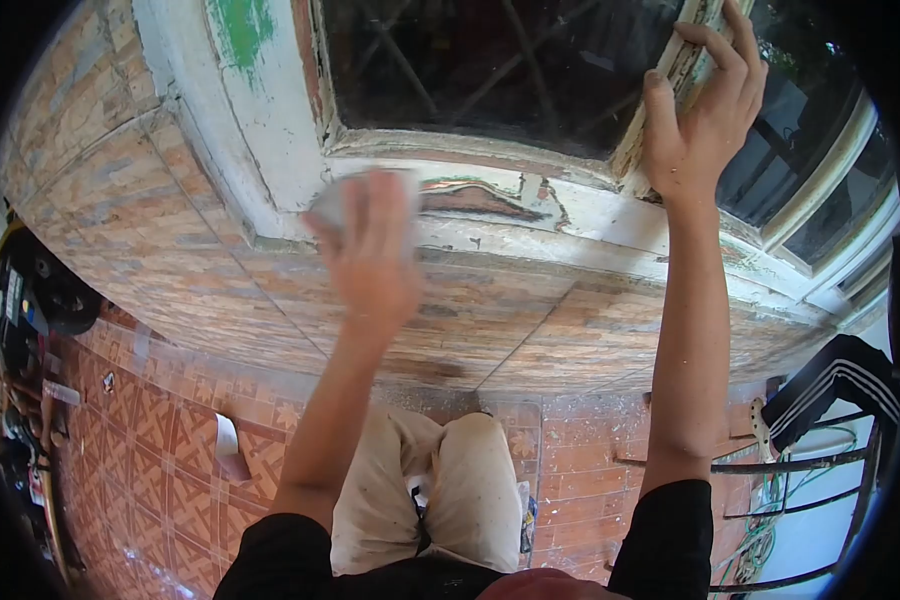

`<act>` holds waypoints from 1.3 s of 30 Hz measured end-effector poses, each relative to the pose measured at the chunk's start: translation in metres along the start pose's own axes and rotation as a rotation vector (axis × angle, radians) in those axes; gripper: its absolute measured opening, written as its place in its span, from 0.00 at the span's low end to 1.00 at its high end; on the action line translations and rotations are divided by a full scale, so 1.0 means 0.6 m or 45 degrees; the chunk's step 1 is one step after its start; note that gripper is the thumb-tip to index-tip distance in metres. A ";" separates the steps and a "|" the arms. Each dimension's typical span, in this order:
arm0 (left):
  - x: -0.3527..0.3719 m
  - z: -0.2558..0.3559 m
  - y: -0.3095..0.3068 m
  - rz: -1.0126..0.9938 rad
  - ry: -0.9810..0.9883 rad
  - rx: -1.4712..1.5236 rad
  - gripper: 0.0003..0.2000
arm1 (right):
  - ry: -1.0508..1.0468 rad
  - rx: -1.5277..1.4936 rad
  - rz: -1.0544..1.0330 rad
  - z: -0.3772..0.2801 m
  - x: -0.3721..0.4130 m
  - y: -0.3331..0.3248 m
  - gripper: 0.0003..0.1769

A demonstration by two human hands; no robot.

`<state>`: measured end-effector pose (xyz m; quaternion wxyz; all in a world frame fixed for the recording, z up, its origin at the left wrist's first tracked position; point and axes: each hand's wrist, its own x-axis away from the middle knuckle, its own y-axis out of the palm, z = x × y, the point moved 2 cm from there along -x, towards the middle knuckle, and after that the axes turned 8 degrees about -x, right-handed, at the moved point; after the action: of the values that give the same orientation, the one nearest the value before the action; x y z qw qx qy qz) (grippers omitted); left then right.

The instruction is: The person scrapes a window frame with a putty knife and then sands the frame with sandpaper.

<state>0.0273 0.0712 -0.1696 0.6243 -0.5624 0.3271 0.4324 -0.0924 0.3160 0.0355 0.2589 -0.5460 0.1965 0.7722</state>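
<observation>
My left hand [370,250] is blurred by motion and presses a greyish-white sheet or pad [407,205] against the lower rail of a white window frame [590,208]. Its fingers lie over the sheet. Right of it the rail shows peeling paint and a dark bare patch [485,200]. My right hand [705,130] rests on the worn upright of the frame, fingers spread, thumb on the glass side and fingertips at the wood's edge. Dark glass [500,70] lies between the two hands, above the rail. A green paint patch [242,30] marks the left upright.
Below the frame is a stone-patterned tiled wall [510,320]. A curved sheet [232,447] lies on the red tiled floor [170,440]. Assorted items and a black wheel [65,290] stand at left. At right are metal bars [790,466] and another person's leg [835,385].
</observation>
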 end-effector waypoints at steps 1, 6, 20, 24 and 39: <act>-0.001 -0.019 0.000 -0.023 -0.017 -0.117 0.29 | 0.006 0.034 -0.034 -0.001 -0.001 -0.002 0.21; 0.009 0.070 0.015 0.050 -0.056 0.082 0.28 | 0.029 0.027 0.015 -0.017 -0.005 0.002 0.21; 0.008 0.020 0.002 -0.098 0.184 -0.159 0.30 | 0.038 0.011 -0.007 0.002 0.005 -0.001 0.24; 0.009 0.008 -0.001 -0.150 0.253 -0.112 0.30 | 0.054 0.014 -0.039 -0.020 -0.009 -0.006 0.23; -0.003 -0.019 -0.006 0.154 -0.069 -0.005 0.28 | 0.083 0.023 -0.082 -0.021 -0.009 -0.007 0.20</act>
<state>0.0306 0.0599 -0.1682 0.6046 -0.5309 0.3428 0.4848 -0.0792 0.3110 0.0364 0.2820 -0.5745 0.1942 0.7435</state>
